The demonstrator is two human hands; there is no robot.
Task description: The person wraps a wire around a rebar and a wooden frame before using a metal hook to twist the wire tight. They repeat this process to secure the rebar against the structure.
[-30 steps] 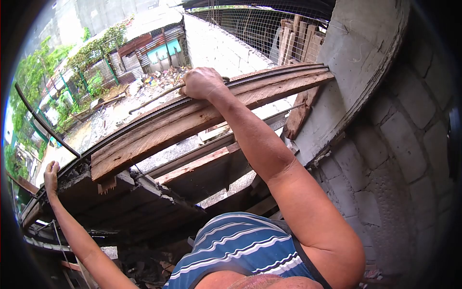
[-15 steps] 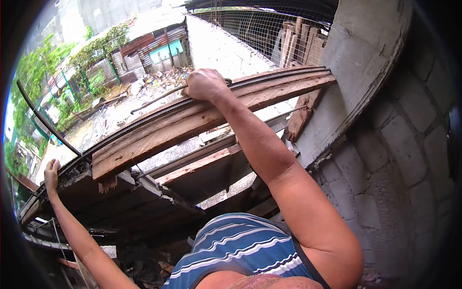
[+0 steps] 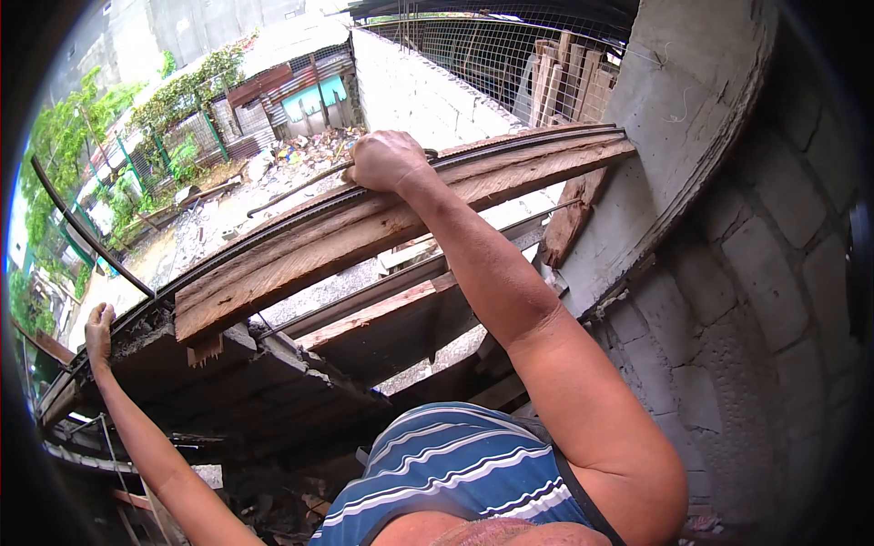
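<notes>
My right hand (image 3: 391, 162) is closed around a thin bent metal rod (image 3: 296, 191), whose hooked end shows just past the wrist. Beneath that hand, long dark bars (image 3: 537, 138) lie along the top of a rough wooden beam (image 3: 319, 238). At the far left, my left hand (image 3: 98, 337) rests at the outer edge of the ledge with its fingers curled; what they hold is hidden. A dark curved bar (image 3: 86, 232) rises beyond it.
A grey concrete slab (image 3: 655, 136) stands at the beam's right end, beside a block wall (image 3: 756, 264). Lower planks (image 3: 373, 314) and gaps lie under the beam. Outside are rubble (image 3: 314, 150), a white wall (image 3: 414, 86) and wire mesh (image 3: 473, 55).
</notes>
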